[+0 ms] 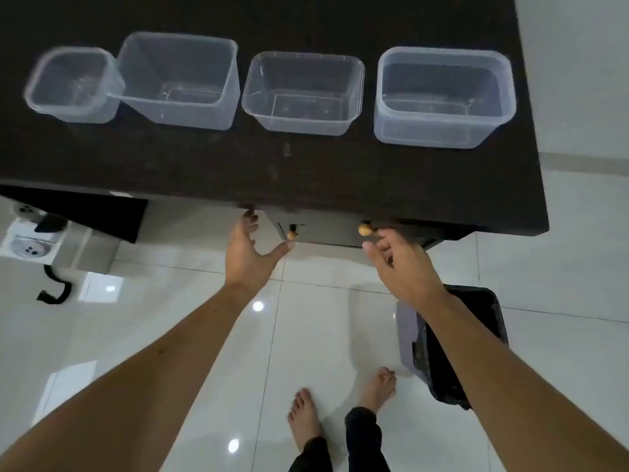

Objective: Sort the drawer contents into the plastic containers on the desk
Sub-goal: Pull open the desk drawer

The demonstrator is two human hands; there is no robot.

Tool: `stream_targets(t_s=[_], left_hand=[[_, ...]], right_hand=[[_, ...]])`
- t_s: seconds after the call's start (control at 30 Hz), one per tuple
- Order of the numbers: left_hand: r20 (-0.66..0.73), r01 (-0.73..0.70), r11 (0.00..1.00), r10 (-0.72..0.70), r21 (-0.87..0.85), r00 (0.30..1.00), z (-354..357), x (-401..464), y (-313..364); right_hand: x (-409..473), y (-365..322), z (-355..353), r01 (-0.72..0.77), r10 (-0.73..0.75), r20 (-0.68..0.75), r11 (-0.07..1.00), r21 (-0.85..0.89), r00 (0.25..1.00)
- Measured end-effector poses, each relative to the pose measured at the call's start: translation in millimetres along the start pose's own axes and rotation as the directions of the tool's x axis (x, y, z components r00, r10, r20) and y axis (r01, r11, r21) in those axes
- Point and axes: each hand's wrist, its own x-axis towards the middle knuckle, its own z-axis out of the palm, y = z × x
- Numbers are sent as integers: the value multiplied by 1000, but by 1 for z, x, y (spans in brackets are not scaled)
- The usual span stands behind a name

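Several clear plastic containers stand in a row on the dark desk: a small square one, a tall one, a shallow one and a lidless box; all look empty. Under the desk's front edge is a drawer front with two round wooden knobs. My left hand is spread open just below the left knob, thumb near it, fingertips by the desk edge. My right hand hovers with relaxed fingers just below the right knob. The drawer's contents are hidden.
A dark waste bin with a black liner stands on the white tiled floor at the right, beside my bare feet. Wall sockets and a black cable are at the left under the desk.
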Motion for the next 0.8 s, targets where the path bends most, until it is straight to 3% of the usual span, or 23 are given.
stream_targets(t_s=[0.4, 0.8], left_hand=[[-120, -23, 990, 6, -138, 993, 31, 42, -10], [-154, -152, 977, 130, -148, 980, 29, 29, -27]], right_hand=[[25, 10, 38, 106, -50, -298, 979, 174, 953], [4, 13, 41, 148, -114, -295, 984, 95, 949]])
